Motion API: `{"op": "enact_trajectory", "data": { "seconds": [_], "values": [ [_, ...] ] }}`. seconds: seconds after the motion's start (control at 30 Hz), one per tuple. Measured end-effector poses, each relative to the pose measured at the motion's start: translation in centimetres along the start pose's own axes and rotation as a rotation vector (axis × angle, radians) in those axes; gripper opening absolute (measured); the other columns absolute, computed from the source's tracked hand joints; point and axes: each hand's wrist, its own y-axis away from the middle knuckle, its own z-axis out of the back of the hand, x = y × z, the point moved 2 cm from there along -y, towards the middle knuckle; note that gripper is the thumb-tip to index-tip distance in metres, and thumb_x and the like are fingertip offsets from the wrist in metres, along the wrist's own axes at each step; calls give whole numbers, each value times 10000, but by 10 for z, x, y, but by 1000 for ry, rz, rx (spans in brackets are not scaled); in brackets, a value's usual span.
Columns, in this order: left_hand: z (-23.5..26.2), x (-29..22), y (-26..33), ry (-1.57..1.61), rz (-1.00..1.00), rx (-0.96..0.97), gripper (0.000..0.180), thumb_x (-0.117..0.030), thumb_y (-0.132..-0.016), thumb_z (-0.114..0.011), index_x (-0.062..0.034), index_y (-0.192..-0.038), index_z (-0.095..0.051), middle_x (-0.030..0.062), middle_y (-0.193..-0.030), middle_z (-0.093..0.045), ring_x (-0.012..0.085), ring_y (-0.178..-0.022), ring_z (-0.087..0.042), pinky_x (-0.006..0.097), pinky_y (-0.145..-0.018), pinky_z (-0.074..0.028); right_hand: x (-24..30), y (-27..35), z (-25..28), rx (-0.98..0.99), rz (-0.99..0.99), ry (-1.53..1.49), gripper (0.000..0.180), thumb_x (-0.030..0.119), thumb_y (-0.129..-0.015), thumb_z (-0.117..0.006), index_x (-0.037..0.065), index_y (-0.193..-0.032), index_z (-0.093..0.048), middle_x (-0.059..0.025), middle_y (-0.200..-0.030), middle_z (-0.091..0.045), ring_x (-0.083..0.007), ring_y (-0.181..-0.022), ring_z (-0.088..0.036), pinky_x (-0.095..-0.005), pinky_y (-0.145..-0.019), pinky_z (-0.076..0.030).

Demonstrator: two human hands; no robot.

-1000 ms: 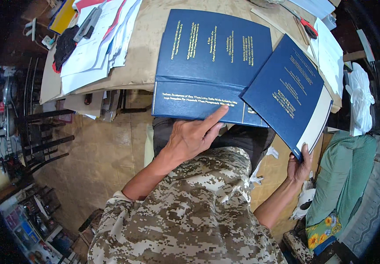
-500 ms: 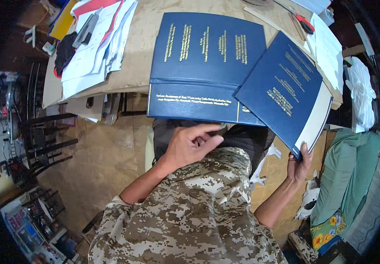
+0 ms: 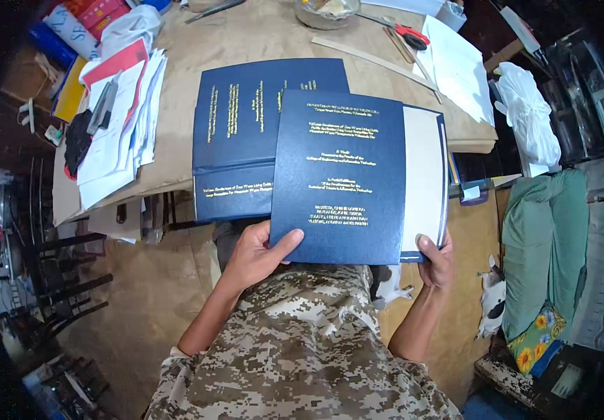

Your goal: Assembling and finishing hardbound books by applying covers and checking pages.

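Note:
I hold a dark blue hard book cover (image 3: 340, 175) with gold lettering upright in front of me, at the table's near edge. Its front board is turned toward me, and a strip of cream inner side (image 3: 422, 182) shows along the right. My left hand (image 3: 254, 257) grips the lower left corner, thumb on the front and fingers mostly hidden behind. At the lower right, my right hand (image 3: 437, 260) pinches the back board, its thumb on the cream side. Partly hidden behind it, a second blue cover (image 3: 235, 154) with gold lettering lies on the table, overhanging the near edge.
Stacked papers (image 3: 123, 119) with a stapler (image 3: 104, 106) lie left on the table (image 3: 176, 52). Scissors (image 3: 411, 36), wooden strips (image 3: 372, 59), a glass bowl (image 3: 326, 14) and white sheets (image 3: 456, 70) are at the far right. Black-and-white cats (image 3: 492, 301) lie on the floor.
The held cover has moved left and turned from tilted to nearly upright. My left hand, free before, has taken hold of its lower left corner. The view has shifted, showing more of the table's far side.

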Motion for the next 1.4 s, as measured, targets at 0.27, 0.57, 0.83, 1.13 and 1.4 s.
{"op": "enact_trajectory", "data": {
  "seconds": [0.27,0.57,0.83,1.13,1.4],
  "values": [
    [-2,5,-7,112,-27,-15,210,-188,-966,-673,18,-1008,-685,46,-793,-659,78,-625,-547,221,-574,-524,-8,-9,7,19,-30,12,556,1,-819,-641,-57,-1353,-496,-178,-1106,-665,-212,-846,-661,-264,-815,-534],
    [-2,7,-5,231,46,-36,319,-292,-1028,-580,4,-955,-675,41,-733,-646,92,-589,-552,232,-539,-501,1,-13,-14,-35,-25,6,464,-4,-835,-646,-69,-1279,-529,-145,-982,-673,-155,-756,-632,-212,-726,-516],
    [-3,19,-16,589,9,-94,474,-473,-1054,-423,-49,-1134,-620,24,-778,-654,92,-520,-504,222,-496,-471,-11,-21,-12,146,-112,-34,422,93,-875,-693,-77,-1228,-537,-119,-829,-634,-158,-601,-606,-224,-515,-517],
    [-15,28,-5,760,112,-212,596,-575,-1052,-329,-106,-1363,-527,21,-948,-658,94,-564,-496,219,-553,-484,17,-24,-60,137,-120,-293,472,387,-1078,-421,-27,-1251,-566,-111,-883,-665,-146,-527,-572,-278,-413,-494],
    [-11,53,-10,1270,-354,441,495,-260,-993,-614,-44,-1410,-457,92,-1265,-583,205,-1050,-557,355,-786,-529,6,-29,-27,367,-24,-202,365,254,-1057,-497,-36,-1258,-589,-102,-1012,-671,-119,-782,-598,-207,-674,-466]
  ]
}}
